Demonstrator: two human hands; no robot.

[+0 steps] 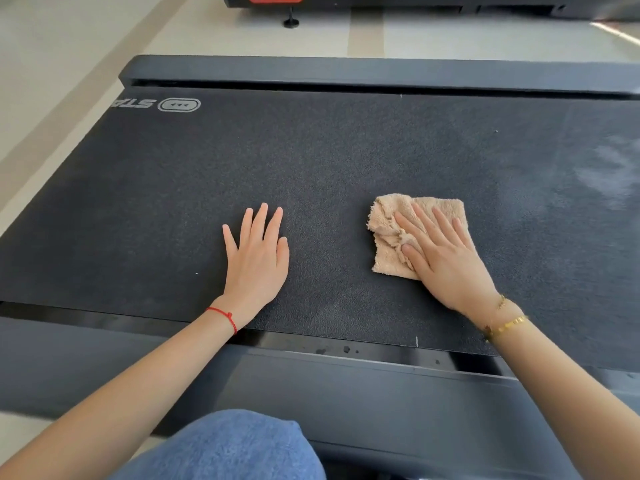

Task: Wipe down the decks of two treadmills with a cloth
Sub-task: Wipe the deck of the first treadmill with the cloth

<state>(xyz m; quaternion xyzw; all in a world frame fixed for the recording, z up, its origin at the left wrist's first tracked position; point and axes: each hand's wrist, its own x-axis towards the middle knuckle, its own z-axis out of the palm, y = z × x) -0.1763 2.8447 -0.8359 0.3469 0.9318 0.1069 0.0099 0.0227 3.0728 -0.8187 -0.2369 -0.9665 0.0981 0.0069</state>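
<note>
Both our hands flat on the treadmill deck (pixel 346 150).
Left hand (pixel 258 259) open, fingers spread, palm on bare black textured belt; right hand (pixel 446 258) open, pressing down the rumpled, fluffy beige cloth (pixel 391 226) right of centre; dusty pale smear at far right.

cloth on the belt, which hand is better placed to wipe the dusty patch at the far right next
Right. The right hand already lies flat on the cloth, nearest the pale dusty patch. The left hand rests bare on the belt, farther away.
</note>
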